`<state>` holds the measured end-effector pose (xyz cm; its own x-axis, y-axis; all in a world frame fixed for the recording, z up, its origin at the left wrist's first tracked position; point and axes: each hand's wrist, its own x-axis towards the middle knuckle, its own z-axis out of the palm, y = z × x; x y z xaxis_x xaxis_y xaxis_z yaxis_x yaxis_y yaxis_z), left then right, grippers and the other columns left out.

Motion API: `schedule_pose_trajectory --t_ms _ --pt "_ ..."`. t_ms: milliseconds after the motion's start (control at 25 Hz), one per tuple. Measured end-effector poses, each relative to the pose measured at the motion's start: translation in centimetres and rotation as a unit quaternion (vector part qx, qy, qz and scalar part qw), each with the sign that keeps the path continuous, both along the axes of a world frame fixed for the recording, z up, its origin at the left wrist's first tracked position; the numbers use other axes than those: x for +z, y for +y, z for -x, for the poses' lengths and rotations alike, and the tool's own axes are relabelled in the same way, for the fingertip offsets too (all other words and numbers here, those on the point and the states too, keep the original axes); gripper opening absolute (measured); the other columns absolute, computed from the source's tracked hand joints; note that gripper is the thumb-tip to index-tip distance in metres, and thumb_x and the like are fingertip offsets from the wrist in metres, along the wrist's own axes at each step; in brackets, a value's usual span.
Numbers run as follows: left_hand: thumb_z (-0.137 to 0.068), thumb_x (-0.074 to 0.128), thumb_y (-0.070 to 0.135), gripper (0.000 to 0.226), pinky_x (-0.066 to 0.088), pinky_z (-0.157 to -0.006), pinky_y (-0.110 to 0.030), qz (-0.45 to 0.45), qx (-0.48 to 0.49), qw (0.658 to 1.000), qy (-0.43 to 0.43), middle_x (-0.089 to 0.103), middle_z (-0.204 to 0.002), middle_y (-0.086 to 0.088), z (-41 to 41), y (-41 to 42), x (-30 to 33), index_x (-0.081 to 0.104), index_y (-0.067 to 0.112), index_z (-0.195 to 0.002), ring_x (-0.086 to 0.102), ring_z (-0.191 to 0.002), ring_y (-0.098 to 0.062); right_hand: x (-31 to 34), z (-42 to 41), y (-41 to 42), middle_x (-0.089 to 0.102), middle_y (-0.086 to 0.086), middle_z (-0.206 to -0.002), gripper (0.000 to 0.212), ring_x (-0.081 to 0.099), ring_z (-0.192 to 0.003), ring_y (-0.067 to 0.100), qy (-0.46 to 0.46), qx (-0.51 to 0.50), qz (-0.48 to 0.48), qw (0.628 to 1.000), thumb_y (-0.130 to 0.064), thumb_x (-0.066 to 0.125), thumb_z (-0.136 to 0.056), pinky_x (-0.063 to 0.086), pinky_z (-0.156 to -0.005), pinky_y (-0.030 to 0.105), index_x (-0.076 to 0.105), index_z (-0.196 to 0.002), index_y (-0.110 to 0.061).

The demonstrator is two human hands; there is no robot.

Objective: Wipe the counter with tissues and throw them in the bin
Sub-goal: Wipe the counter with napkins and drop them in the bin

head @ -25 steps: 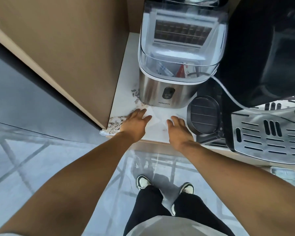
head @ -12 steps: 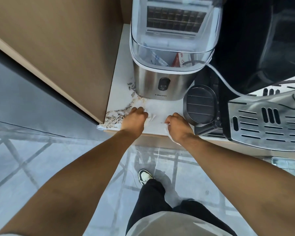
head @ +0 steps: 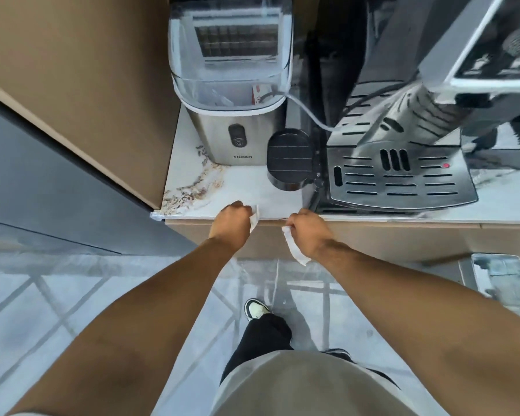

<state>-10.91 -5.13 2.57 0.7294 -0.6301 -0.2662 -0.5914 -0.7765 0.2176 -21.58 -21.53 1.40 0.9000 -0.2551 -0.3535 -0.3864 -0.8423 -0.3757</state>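
Head view | left hand (head: 231,224) and right hand (head: 309,232) each fisted on a tissue (head: 294,250) at counter (head: 246,187) edge, 12 o'clock | possibly bin (head: 505,279) at 3 o'clock | keep fists closed, carry there.

Left hand (head: 232,220), right hand (head: 308,232) clutch tissues (head: 296,250) at counter (head: 246,187) edge

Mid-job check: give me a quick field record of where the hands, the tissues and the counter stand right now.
left hand: closed on a tissue, at the counter's front edge
right hand: closed on a second tissue, which hangs below the edge
counter: marble-patterned, brown veining at left corner
ice maker: back left on counter
coffee machine: right of it
bin: not in view
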Motion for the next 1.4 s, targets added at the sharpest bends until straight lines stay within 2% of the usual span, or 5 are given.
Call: schedule_pose_trajectory --t_ms 360,560,640,880,1400 --pt "-0.080 0.049 -0.002 0.021 0.053 -0.078 -0.037 0.008 -0.095 0.992 0.086 0.069 -0.090 -0.018 12.6 -10.2 1.6 0.064 0.010 -0.072 0.064 -0.086 -0.036 0.8 15.2 -9.7 0.065 0.011 -0.090 0.025 0.055 -0.073 0.021 0.032 -0.123 -0.003 0.992 -0.003 0.049 -0.095 0.040 -0.067 0.023 0.072 -0.088 -0.009" --pt "-0.079 0.050 -0.003 0.025 0.041 -0.064 -0.031 0.007 -0.180 0.980 0.088 0.062 -0.087 -0.016 21.1 -19.2 1.9 0.067 0.015 -0.078 0.064 -0.084 -0.037 0.7 25.3 -16.5 0.071 0.017 -0.095 0.022 0.065 -0.089 0.035 0.018 -0.231 -0.011 0.973 -0.011 0.050 -0.093 0.049 -0.073 0.030 0.072 -0.093 -0.007" --pt "-0.083 0.051 -0.001 0.022 0.033 -0.064 -0.028 0.011 -0.202 0.976 0.075 0.058 -0.088 -0.013 23.3 -21.8 1.9 0.067 0.014 -0.078 0.063 -0.083 -0.038 0.5 28.3 -18.4 0.071 0.019 -0.094 0.022 0.065 -0.091 0.038 0.009 -0.286 -0.020 0.958 -0.013 0.051 -0.091 0.053 -0.077 0.035 0.072 -0.093 -0.007" --pt "-0.082 0.050 0.003 0.020 0.050 -0.085 -0.040 0.005 -0.317 0.946 0.063 0.062 -0.097 -0.011 31.7 -31.8 1.4 0.068 0.011 -0.085 0.061 -0.094 -0.034 -0.1 39.9 -24.4 0.072 0.017 -0.088 0.019 0.067 -0.087 0.035 -0.013 -0.439 -0.046 0.897 -0.012 0.055 -0.089 0.052 -0.073 0.031 0.074 -0.089 -0.011" --pt "-0.089 0.054 0.016 0.011 0.053 -0.072 -0.043 0.005 -0.463 0.885 0.038 0.057 -0.094 -0.008 44.6 -51.5 -2.6 0.064 0.011 -0.087 0.061 -0.088 -0.037 -1.0 55.5 -36.5 0.069 0.016 -0.093 0.018 0.063 -0.088 0.036 -0.023 -0.598 -0.038 0.800 -0.010 0.052 -0.087 0.054 -0.073 0.037 0.070 -0.087 -0.009"
